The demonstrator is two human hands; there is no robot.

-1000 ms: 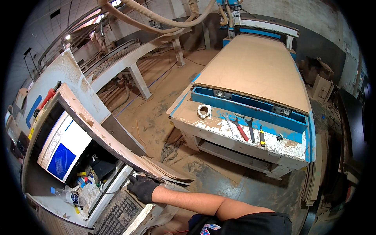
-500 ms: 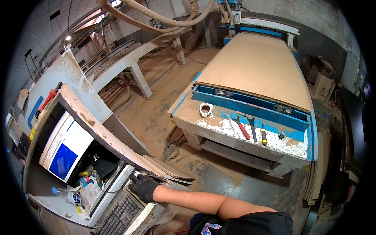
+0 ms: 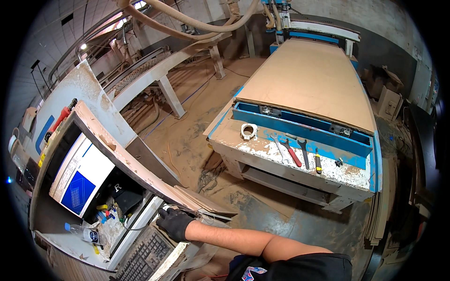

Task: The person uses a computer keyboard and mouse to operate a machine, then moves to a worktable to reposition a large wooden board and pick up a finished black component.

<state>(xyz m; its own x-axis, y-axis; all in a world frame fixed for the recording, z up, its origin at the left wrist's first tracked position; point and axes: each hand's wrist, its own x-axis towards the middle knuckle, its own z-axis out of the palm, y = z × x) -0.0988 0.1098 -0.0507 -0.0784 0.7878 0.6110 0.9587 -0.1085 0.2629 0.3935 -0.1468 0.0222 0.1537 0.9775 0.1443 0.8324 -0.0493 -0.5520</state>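
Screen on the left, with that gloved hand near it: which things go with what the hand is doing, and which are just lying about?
Probably in use:
- gloved right hand
- white thing, mostly hidden by the hand
- keyboard
- lit screen

Probably just lying about:
- bottle
- red-handled tool
- black tool
- yellow-and-black tool

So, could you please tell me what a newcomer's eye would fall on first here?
Probably the big tan board lying on the blue-and-white machine at upper right. Next, perhaps, the lit screen at left, then the black-gloved hand near the keyboard below.
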